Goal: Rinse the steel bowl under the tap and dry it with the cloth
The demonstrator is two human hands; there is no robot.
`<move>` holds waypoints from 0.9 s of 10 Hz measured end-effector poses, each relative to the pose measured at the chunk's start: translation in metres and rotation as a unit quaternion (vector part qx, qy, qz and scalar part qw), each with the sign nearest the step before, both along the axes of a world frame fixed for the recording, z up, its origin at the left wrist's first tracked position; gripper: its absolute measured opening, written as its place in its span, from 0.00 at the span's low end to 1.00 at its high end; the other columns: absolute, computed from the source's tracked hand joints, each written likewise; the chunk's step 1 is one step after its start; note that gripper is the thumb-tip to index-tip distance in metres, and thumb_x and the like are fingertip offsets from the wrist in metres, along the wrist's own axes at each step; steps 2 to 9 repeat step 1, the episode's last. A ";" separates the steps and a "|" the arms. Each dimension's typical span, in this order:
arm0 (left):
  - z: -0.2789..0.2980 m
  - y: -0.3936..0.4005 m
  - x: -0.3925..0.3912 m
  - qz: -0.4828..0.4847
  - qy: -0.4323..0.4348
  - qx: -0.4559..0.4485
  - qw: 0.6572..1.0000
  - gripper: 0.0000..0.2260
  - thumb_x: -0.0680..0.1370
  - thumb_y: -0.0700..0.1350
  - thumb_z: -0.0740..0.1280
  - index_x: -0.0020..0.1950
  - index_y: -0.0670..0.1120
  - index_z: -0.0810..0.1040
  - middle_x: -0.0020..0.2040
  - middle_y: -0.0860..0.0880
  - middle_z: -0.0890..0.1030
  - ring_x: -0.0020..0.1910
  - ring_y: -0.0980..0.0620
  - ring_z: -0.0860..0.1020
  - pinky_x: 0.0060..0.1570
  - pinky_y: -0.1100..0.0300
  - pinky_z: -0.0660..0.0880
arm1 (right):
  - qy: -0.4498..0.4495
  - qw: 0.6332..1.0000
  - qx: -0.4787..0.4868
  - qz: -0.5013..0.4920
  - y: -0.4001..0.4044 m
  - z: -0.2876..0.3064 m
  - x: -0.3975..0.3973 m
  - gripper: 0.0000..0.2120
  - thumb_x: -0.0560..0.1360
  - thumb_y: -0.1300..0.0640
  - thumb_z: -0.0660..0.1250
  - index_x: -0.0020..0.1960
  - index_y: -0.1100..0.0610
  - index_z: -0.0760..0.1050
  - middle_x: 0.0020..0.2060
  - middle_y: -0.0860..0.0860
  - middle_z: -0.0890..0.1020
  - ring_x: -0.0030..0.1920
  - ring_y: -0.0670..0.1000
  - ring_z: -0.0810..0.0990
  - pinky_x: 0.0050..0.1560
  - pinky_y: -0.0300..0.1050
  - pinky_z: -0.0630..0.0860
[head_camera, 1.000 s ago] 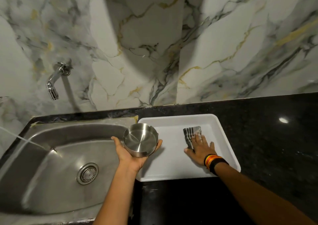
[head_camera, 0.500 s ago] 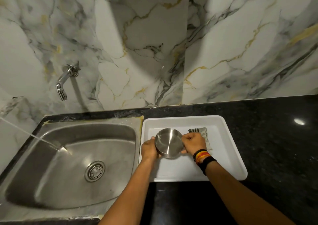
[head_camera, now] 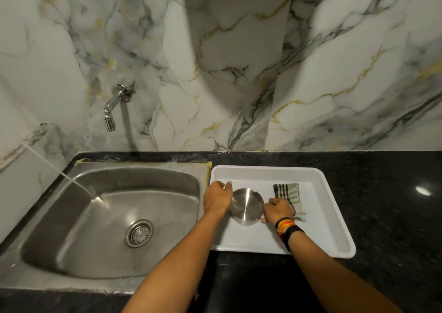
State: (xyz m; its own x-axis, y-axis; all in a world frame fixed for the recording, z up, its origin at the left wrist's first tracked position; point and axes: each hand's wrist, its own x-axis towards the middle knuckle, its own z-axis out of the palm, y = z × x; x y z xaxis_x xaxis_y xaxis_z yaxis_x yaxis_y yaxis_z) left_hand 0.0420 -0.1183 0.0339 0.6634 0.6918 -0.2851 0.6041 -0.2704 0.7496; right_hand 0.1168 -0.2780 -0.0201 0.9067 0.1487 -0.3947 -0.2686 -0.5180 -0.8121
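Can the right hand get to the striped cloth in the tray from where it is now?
Probably yes. The right hand is at the steel bowl's right side, and the cloth lies flat in the white tray just beyond its knuckles. Nothing sits between them, though the hand would have to leave the bowl.

White tray [head_camera: 334,226] on black counter [head_camera: 382,193] (marble wall [head_camera: 239,61] behind)

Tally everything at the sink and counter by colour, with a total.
Steel: 3 – steel bowl, sink, tap
White: 1 – tray
Checked grey and white: 1 – cloth
Total: 5
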 end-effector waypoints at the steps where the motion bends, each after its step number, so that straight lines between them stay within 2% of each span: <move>1: 0.030 0.028 -0.011 -0.008 -0.115 0.078 0.990 0.19 0.88 0.52 0.64 0.75 0.43 0.78 0.68 0.43 0.84 0.68 0.42 0.82 0.67 0.52 0.76 | -0.034 0.995 0.092 -0.036 -0.002 0.033 -0.018 0.08 0.79 0.57 0.71 0.57 0.55 0.80 0.54 0.52 0.84 0.56 0.55 0.83 0.65 0.53 0.79; 9: 0.030 0.028 -0.011 -0.008 -0.115 0.078 0.990 0.19 0.88 0.52 0.64 0.75 0.43 0.78 0.68 0.43 0.84 0.68 0.42 0.82 0.67 0.52 0.76 | -0.034 0.995 0.092 -0.036 -0.002 0.033 -0.018 0.08 0.79 0.57 0.71 0.57 0.55 0.80 0.54 0.52 0.84 0.56 0.55 0.83 0.65 0.53 0.79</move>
